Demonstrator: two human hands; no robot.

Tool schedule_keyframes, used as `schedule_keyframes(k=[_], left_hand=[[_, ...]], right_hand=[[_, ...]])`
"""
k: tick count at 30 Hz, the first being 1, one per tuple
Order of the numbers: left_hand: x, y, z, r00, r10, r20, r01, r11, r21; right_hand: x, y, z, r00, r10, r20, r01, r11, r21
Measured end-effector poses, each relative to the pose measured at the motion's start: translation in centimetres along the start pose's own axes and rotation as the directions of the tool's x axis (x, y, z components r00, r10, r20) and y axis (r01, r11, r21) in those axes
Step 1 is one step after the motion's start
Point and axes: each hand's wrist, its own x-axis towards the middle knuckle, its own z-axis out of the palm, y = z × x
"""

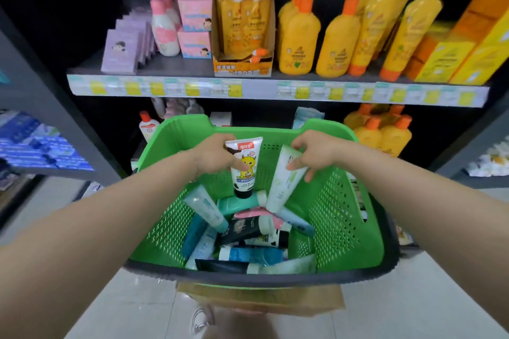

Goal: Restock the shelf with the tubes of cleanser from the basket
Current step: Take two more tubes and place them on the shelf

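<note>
In the head view, a green basket (344, 201) sits just in front of the shelf (256, 88). Both hands are over the basket.

The left hand (213, 155) has its fingers curled round the top part of a white tube with a yellow cartoon animal (246, 165). The black cap points down.

The right hand (316, 150) pinches the top part of a pale green tube (283, 181) between thumb and fingers. This tube leans, and its low end is close to the heap.

Many more tubes (248, 231) lie in a heap at the bottom of the basket.

The tubes look light and soft, so I think a hard squeeze would squash them. Their skin looks smooth and may slip. The flat end is thin and easy to pinch, but the tube can swing from it. A hold round the middle would likely be steadier. The cap end looks hard and flat, so a tube could probably stand on it on the shelf.
</note>
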Motion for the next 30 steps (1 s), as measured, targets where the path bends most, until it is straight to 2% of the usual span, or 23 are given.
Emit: schedule_keyframes(k=[8,13,20,24,30], left_hand=[[-2.0,3.5,-1.8,0.996,0.076,-0.048,-0.074,0.997,0.032],[-2.7,5.6,-3.8,0.986,0.123,-0.113,-0.119,0.992,0.036],[-4.1,9.1,-6.7,0.973,0.183,-0.138,-0.187,0.982,-0.015],[-5.2,11.3,-8.1,0.955,0.212,-0.21,-0.213,0.977,0.017],[-6.3,14.1,-9.8,0.92,0.263,-0.29,-0.3,0.95,-0.089]], right_hand=[[-2.6,-1.6,-2.9,0.995,-0.093,0.026,0.078,0.932,0.354],[-3.6,-3.3,-5.1,0.976,-0.198,-0.095,0.219,0.858,0.464],[-5.0,-6.1,-9.3,0.965,-0.162,-0.204,0.248,0.816,0.522],[-5.7,-7.7,-11.4,0.947,-0.136,-0.292,0.274,0.817,0.507],[-7.2,-9.7,-14.3,0.899,-0.171,-0.404,0.372,0.785,0.496]])
